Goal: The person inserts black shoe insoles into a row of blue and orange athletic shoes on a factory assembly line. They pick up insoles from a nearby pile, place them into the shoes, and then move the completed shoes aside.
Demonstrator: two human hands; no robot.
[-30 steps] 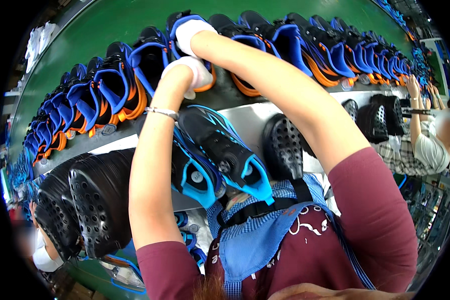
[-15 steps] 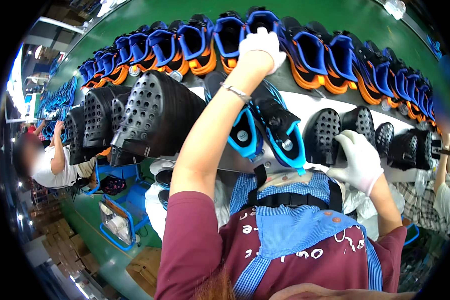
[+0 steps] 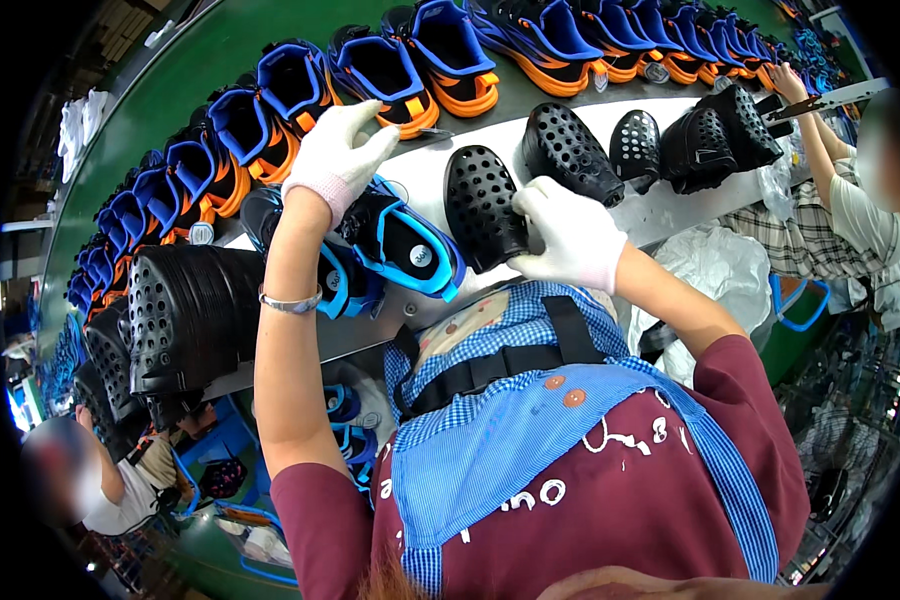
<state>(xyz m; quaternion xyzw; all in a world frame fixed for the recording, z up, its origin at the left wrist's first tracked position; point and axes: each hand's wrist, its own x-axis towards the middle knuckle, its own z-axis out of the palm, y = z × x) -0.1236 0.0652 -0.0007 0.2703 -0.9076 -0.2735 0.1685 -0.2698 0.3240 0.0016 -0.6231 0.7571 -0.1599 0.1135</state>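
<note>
My left hand (image 3: 340, 155), in a white glove, hovers with its fingers apart and nothing in them. It is between the heels of the blue, black and orange sneakers (image 3: 375, 70) and a pair of black sneakers with light-blue collars (image 3: 395, 245). The pair rests on the white bench nearer me, round labels showing inside. My right hand (image 3: 570, 235), also gloved, grips the side of a black perforated shoe form (image 3: 482, 205) with thumb and fingers. This form stands just right of the light-blue pair.
More black perforated forms (image 3: 570, 150) stand to the right, and a large cluster of them (image 3: 190, 315) is at the left. The sneaker row lines the green surface (image 3: 190, 100) beyond the bench. Co-workers sit at both sides. Crumpled white plastic (image 3: 710, 285) is below the bench's right part.
The view has turned, shifting the scene. My left hand has come back from a sneaker in the far row toward the light-blue pair. My right hand remains at the black form.
</note>
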